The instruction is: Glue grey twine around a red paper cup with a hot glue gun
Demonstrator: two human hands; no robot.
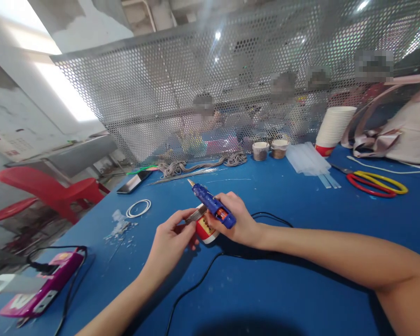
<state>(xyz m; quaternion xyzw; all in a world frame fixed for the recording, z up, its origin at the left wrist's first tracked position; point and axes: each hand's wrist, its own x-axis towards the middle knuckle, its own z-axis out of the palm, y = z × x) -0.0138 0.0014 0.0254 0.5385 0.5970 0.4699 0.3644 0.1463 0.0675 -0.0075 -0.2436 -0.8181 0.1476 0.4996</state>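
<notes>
The small red-and-white paper cup (pixel 206 230) at frame centre is mostly hidden between the hands. The left hand (pixel 171 241) pinches one grey strip (pixel 196 214) against it, and the strip's far end is covered. The right hand (pixel 238 218) is clenched round one blue glue gun (pixel 212 206), whose black cable (pixel 196 285) is cut off at the bottom edge. In the upper right are one stack of paper cups (pixel 335 127), two wrapped cups (pixel 261 150) and scissors (pixel 378 185). I cannot tell if the scissors are one pair or two.
</notes>
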